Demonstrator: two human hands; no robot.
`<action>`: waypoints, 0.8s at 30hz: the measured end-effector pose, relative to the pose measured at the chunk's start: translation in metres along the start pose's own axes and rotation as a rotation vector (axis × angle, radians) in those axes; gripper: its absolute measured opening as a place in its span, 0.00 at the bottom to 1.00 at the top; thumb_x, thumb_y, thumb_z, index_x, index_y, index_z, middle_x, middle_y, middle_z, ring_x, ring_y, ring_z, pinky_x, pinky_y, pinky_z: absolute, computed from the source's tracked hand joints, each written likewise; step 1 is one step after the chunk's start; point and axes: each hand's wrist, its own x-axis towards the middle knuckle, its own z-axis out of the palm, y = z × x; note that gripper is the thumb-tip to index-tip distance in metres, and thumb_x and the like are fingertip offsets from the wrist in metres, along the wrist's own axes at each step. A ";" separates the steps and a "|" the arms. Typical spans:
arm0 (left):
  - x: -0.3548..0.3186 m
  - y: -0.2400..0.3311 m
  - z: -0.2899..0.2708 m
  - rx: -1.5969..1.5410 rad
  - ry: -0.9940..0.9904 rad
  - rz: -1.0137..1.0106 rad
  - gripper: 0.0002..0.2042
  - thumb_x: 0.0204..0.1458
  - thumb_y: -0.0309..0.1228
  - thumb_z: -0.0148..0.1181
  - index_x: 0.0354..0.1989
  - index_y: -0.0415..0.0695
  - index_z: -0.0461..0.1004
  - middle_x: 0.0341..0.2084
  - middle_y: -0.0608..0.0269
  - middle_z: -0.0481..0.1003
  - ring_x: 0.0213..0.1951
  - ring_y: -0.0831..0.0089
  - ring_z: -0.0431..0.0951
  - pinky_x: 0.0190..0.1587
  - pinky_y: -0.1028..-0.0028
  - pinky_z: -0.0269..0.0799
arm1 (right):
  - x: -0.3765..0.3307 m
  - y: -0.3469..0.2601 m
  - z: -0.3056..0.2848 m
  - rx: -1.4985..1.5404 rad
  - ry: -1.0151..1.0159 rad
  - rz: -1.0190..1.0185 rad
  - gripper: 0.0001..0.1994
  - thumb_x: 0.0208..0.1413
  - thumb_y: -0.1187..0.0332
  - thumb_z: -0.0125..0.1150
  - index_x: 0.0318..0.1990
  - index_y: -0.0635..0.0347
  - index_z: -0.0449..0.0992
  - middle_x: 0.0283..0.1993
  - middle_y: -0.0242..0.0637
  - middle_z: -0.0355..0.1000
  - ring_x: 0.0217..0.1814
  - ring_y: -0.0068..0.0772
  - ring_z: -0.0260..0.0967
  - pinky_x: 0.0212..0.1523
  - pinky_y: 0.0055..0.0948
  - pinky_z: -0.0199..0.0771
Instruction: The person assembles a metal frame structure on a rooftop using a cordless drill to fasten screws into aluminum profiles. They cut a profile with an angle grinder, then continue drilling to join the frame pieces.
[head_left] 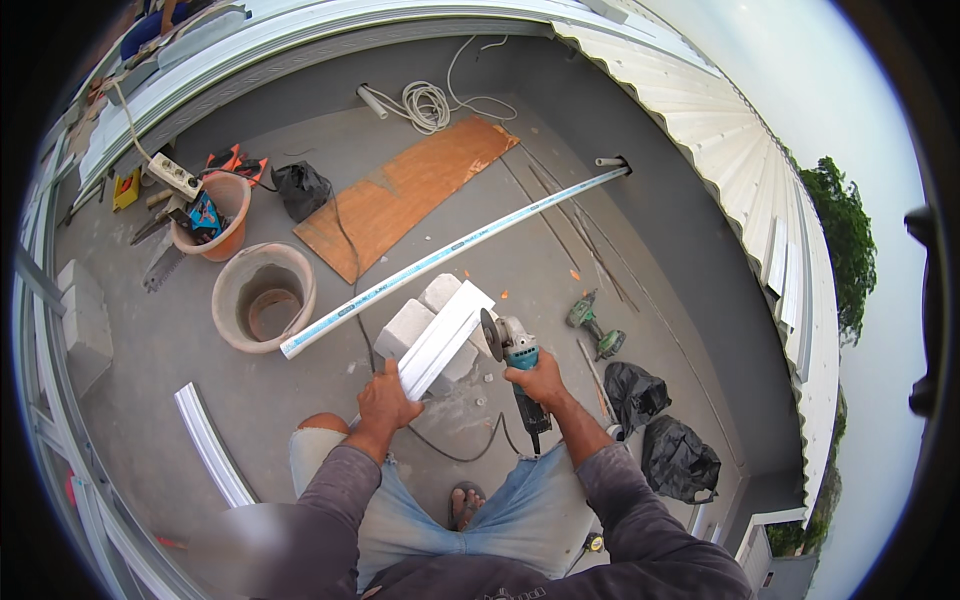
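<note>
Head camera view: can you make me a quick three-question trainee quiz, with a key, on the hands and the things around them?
1. Which hand grips the teal-and-black angle grinder?
2. True or false: in the picture, the green-and-black cordless drill lies to the right of the angle grinder.
3. Multiple choice: the left hand holds
a) a flat brown wooden board
b) a straight white grooved strip
c) a round clay-brown bucket

Key: 1. The right hand. 2. True. 3. b.
</note>
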 end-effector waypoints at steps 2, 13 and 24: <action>0.000 0.000 0.000 -0.001 -0.012 -0.001 0.41 0.37 0.43 0.78 0.59 0.43 0.63 0.49 0.41 0.77 0.52 0.43 0.81 0.55 0.51 0.78 | -0.001 -0.001 0.000 -0.011 0.011 0.031 0.27 0.41 0.64 0.77 0.50 0.66 0.78 0.43 0.41 0.81 0.42 0.33 0.79 0.46 0.34 0.80; 0.001 0.001 -0.001 0.006 -0.032 -0.019 0.41 0.39 0.44 0.78 0.59 0.44 0.62 0.50 0.42 0.77 0.53 0.45 0.81 0.56 0.52 0.77 | -0.002 -0.005 0.001 0.008 0.012 0.008 0.26 0.41 0.64 0.77 0.49 0.65 0.79 0.42 0.39 0.81 0.41 0.32 0.79 0.45 0.33 0.80; -0.001 0.001 -0.002 0.014 -0.023 -0.023 0.40 0.39 0.44 0.77 0.60 0.44 0.62 0.50 0.43 0.77 0.53 0.46 0.81 0.56 0.53 0.77 | 0.003 -0.001 0.007 0.005 0.030 -0.026 0.27 0.41 0.63 0.77 0.51 0.64 0.79 0.44 0.39 0.82 0.43 0.32 0.79 0.48 0.34 0.79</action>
